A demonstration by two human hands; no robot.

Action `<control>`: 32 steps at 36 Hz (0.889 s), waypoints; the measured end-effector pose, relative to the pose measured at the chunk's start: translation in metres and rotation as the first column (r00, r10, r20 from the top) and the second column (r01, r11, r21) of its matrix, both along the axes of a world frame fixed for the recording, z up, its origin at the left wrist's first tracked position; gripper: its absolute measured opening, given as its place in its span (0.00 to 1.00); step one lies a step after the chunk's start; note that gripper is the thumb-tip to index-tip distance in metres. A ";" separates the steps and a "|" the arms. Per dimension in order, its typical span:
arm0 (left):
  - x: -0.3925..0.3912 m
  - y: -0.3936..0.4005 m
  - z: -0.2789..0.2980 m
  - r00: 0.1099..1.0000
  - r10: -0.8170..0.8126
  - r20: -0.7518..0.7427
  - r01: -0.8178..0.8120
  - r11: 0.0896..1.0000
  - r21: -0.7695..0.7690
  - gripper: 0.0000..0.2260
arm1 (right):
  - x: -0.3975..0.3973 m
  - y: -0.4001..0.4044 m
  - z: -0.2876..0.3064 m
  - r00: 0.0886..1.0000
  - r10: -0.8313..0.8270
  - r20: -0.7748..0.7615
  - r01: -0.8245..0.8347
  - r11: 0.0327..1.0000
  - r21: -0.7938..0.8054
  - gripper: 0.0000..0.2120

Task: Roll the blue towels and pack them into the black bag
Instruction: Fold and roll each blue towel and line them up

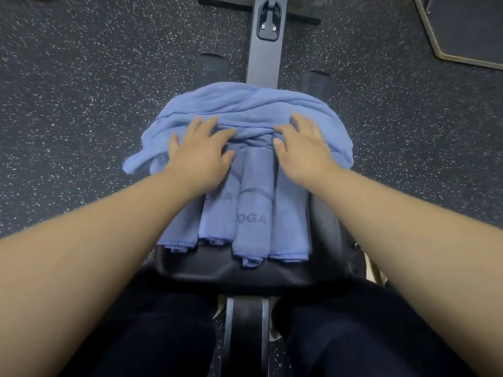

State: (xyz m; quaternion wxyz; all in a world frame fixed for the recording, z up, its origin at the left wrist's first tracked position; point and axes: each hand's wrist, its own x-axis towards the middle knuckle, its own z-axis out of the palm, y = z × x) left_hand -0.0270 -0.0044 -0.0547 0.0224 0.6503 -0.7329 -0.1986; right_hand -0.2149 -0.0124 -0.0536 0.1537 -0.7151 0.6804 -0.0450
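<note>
A blue towel (253,213) with dark printed letters lies in long folds over a black padded seat (245,270) in front of me. Its far part is bunched into a thick crumpled roll (245,104) across the seat's far end. My left hand (201,153) lies flat on the towel just below the roll, fingers spread and touching the bunched cloth. My right hand (302,148) rests the same way on the right side. Neither hand closes around the cloth. No black bag is in view.
The seat sits on a black rail (266,50) that runs away from me over dark speckled rubber flooring (81,104). A dark mat with a pale edge (462,31) lies at the top right. My legs in dark trousers straddle the rail below.
</note>
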 end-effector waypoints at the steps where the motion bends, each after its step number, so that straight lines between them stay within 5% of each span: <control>1: 0.001 -0.006 -0.002 1.000 -0.004 0.001 0.004 1.000 -0.006 0.21 | -0.001 -0.007 0.000 0.999 0.019 -0.038 -0.018 1.000 0.023 0.18; 6: 0.003 -0.032 -0.008 1.000 -0.029 0.007 0.029 0.998 -0.059 0.16 | -0.006 -0.029 -0.002 0.990 0.063 -0.122 -0.053 0.995 0.087 0.16; 21: 0.017 -0.056 0.006 0.999 -0.020 -0.047 0.011 0.982 -0.188 0.11 | -0.010 -0.017 0.015 0.985 0.174 0.000 -0.162 0.918 -0.362 0.19; 26: 0.029 -0.054 0.020 0.992 0.089 -0.089 -0.110 0.955 -0.277 0.08 | -0.011 -0.009 0.032 0.973 0.232 -0.012 -0.220 0.905 -0.365 0.18; 29: 0.036 -0.048 0.032 0.967 0.171 -0.190 -0.221 0.934 -0.282 0.07 | -0.015 -0.003 0.048 0.996 0.092 -0.003 -0.090 0.960 -0.266 0.13; 32: 0.040 -0.039 0.048 0.920 0.215 -0.328 -0.308 0.914 -0.263 0.05 | -0.021 -0.001 0.058 0.989 -0.011 -0.148 -0.022 0.975 -0.220 0.10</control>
